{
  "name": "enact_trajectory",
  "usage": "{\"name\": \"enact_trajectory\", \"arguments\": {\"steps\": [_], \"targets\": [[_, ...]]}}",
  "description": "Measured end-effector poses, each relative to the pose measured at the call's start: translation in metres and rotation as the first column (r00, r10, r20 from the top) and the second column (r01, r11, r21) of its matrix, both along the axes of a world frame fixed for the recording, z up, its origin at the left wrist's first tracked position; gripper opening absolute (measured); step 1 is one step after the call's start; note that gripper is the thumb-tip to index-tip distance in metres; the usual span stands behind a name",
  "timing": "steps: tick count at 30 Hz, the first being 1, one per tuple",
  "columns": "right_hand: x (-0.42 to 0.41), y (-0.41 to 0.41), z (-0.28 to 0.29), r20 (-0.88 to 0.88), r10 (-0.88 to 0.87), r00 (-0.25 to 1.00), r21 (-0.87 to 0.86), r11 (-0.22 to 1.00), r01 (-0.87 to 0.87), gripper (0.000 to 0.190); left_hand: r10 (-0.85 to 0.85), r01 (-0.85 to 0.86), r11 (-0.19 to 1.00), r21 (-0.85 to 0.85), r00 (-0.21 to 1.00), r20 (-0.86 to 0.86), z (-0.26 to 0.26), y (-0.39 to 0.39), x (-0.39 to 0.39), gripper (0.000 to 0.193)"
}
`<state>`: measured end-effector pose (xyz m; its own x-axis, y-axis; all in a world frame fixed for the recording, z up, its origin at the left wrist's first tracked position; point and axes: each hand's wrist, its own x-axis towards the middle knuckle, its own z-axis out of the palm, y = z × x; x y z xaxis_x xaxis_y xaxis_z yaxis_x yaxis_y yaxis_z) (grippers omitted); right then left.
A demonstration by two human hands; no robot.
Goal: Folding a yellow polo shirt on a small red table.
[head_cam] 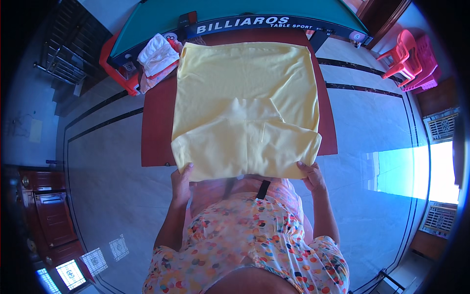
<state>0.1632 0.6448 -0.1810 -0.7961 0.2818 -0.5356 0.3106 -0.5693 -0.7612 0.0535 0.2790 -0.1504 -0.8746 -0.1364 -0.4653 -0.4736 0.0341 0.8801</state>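
Observation:
A yellow cloth garment (242, 77) lies spread over a dark red table (158, 147). Its near part is folded back on itself, with a seam and a collar-like or band-like piece on top. My left hand (181, 182) pinches the near left corner, thumb on top. At the near right corner, my right hand (312, 176) grips the cloth the same way. Between my hands the near edge hangs just past the table's front edge, close to my body. The fingers under the cloth are hidden.
Folded white and pink clothes (158, 58) are stacked at the table's back left. Behind stands a billiard table (227, 11) with a green top. A red plastic container is at its left corner. Pink plastic chairs (405, 55) stand on the tiled floor at right.

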Motion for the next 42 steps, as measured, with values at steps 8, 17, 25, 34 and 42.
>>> {"name": "enact_trajectory", "arguments": {"steps": [8, 17, 25, 34, 42], "targets": [[-0.029, 0.024, 0.12, -0.231, -0.032, 0.972, 0.408, 0.904, 0.127, 0.029, -0.009, 0.017, 0.936, 0.351, 1.0, -0.026, 0.061, 0.015, -0.005, 0.03], [0.03, 0.046, 0.025, 0.228, -0.025, 0.973, 0.331, 0.942, -0.053, 0.032, -0.161, 0.069, 0.937, 0.342, 0.955, 0.249, 0.031, 0.022, 0.039, 0.034], [0.03, 0.019, 0.074, 0.043, -0.151, 0.988, 0.424, 0.898, 0.119, 0.038, -0.131, 0.104, 0.981, 0.166, 0.978, 0.164, 0.044, 0.004, 0.034, 0.036], [0.047, 0.028, 0.108, -0.124, -0.045, 0.991, 0.325, 0.942, 0.083, 0.015, -0.225, 0.219, 0.969, 0.117, 0.973, 0.044, 0.101, -0.007, 0.022, 0.021], [0.0, 0.045, 0.128, -0.375, -0.115, 0.92, -0.087, 0.992, 0.089, 0.033, -0.237, 0.197, 0.885, 0.421, 0.971, 0.044, 0.108, -0.008, -0.048, 0.019]]}}
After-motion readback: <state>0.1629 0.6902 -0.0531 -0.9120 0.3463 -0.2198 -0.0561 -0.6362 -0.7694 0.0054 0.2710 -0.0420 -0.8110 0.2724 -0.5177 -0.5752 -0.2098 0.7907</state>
